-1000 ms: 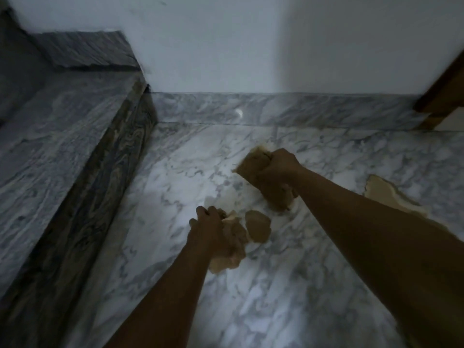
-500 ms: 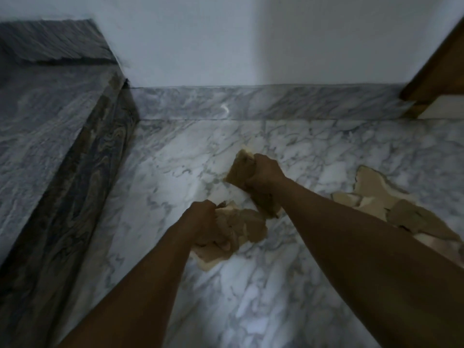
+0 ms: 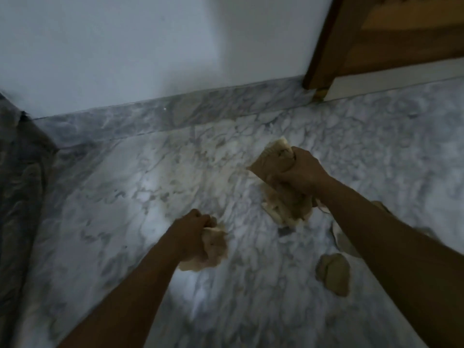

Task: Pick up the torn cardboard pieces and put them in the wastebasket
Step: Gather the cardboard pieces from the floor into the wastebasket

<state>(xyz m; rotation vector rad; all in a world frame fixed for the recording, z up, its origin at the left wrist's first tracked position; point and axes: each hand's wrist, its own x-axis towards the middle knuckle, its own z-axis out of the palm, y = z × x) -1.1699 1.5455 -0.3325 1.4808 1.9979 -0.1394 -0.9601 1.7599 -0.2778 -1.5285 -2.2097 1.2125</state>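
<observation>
Task about halfway, by judgement. Left hand (image 3: 194, 236) at lower centre closed around crumpled cardboard pieces (image 3: 213, 243); right hand (image 3: 300, 172) at centre right clenched on a bigger bundle (image 3: 281, 187). Loose scrap (image 3: 334, 272) left on the floor (image 3: 125, 197), lower right. No wastebasket in view.

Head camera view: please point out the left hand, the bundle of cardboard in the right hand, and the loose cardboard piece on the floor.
left hand (image 3: 190, 237), head view, on the back of the fist.
cardboard bundle (image 3: 272, 162), head view, on its upper flat face.
loose cardboard piece (image 3: 334, 273), head view, at its middle.
</observation>
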